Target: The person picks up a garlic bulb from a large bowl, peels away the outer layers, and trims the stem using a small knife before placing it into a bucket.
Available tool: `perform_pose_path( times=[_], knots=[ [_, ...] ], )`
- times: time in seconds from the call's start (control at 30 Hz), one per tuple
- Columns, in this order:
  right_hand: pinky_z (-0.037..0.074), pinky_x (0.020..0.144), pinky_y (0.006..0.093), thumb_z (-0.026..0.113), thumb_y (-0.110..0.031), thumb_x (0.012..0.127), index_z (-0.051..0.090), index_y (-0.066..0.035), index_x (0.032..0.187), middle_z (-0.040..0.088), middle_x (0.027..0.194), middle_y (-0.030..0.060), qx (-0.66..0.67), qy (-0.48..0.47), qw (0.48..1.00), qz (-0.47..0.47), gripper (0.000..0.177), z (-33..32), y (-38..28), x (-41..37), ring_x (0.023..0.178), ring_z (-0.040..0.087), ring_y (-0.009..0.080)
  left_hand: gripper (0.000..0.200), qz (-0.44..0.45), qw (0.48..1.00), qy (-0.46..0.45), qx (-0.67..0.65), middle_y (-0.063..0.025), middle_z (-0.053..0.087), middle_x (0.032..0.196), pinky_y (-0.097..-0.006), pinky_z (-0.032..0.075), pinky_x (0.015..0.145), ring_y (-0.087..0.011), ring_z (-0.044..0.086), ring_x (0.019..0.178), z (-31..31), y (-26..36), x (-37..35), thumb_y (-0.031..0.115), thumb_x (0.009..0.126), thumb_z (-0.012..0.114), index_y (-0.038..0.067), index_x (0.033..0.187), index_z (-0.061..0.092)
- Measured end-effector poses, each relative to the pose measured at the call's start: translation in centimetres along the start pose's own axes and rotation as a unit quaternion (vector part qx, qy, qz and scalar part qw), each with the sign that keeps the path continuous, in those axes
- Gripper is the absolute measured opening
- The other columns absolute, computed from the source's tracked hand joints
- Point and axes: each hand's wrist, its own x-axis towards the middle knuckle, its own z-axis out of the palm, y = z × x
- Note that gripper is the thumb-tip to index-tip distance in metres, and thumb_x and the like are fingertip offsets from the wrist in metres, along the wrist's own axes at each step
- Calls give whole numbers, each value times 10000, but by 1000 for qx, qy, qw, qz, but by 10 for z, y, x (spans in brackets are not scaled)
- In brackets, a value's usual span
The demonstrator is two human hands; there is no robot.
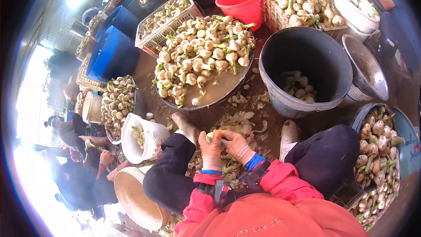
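Observation:
In front of my lap, my two hands meet above a heap of peeled skins. My left hand [211,151] is closed around a garlic bulb [209,137], whose pale green part shows at the fingertips. My right hand [238,145] is closed right beside it, its fingers pressed toward the bulb; what it grips is hidden. Ahead of my hands, a wide round tub [223,98] holds a pile of garlic bulbs [206,52] with short green stems over murky water. A big dark bucket [280,103] to the right has several pale bulbs [300,85] at its bottom.
A white bucket [153,138] and a tipped cream bucket [123,193] stand left. Untrimmed garlic [377,145] fills a container at right. A metal basin [366,66], red bucket [241,2] and crates [151,41] lie beyond. Another person [83,180] sits at left.

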Motion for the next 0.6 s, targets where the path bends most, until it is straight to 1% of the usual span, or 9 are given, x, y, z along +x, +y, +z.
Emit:
perform_pose_path(
  times=[0.07,0.1,0.2,0.27,0.33,0.4,0.43,0.5,0.6],
  knots=[
    [428,827,226,538,16,805,574,15,1100,619,1000,37,89,-75,992,54,297,5,-7,-4,921,536,104,597,-103,986,-86,-100,-57,586,864,-244,427,472,-122,538,619,-14,7,8,509,776,645,0,1071,543],
    [428,827,226,538,16,805,574,15,1100,619,1000,37,88,-74,992,54,297,3,-2,-2,921,536,104,539,-92,969,47,-226,-8,572,689,-219,357,393,-99,499,493,-2,-24,19,569,790,587,49,932,594],
    [459,753,256,544,14,811,593,-3,1091,626,967,19,47,10,998,43,284,-7,24,12,828,547,103,561,-189,971,25,-143,-15,565,685,-201,331,370,-75,503,513,-10,6,2,599,817,518,62,966,591],
    [466,683,252,554,-43,830,620,-21,1041,634,907,26,91,52,993,62,222,-13,22,16,755,554,108,572,-196,970,-37,-139,-26,574,703,-204,340,370,-88,513,511,-14,13,-9,614,835,465,77,992,588],
    [461,640,254,558,-87,828,633,-23,985,632,843,57,-180,133,974,7,185,-32,30,23,708,554,126,565,-225,951,-101,-189,-38,592,737,-201,342,365,-97,526,511,-20,9,-14,597,842,468,74,1025,580],
    [460,680,330,534,-90,809,630,-16,964,641,846,186,-74,213,973,50,197,-52,61,35,736,600,276,494,-231,942,-112,-218,-54,597,801,-211,367,381,-124,550,562,-26,7,-17,525,854,492,77,1053,559],
    [459,672,358,528,-87,809,635,-45,974,640,856,194,-8,229,971,72,202,-57,63,37,724,592,315,430,-236,932,-123,-246,-69,602,866,-222,391,397,-150,573,613,-30,6,-18,453,866,516,81,1080,538],
    [458,776,354,557,-138,809,611,-58,1055,631,947,179,-222,150,959,98,264,-66,69,31,867,592,334,316,-222,912,-142,-313,-77,588,953,-255,456,453,-199,610,752,-38,7,-21,262,850,598,81,1095,512],
    [453,820,307,670,-239,748,595,-145,1121,599,1099,121,-474,67,876,56,392,-42,61,13,987,575,308,300,-177,942,-82,-273,-62,577,900,-279,488,493,-197,610,750,-36,5,-19,203,829,628,76,1070,504]
  ],
)
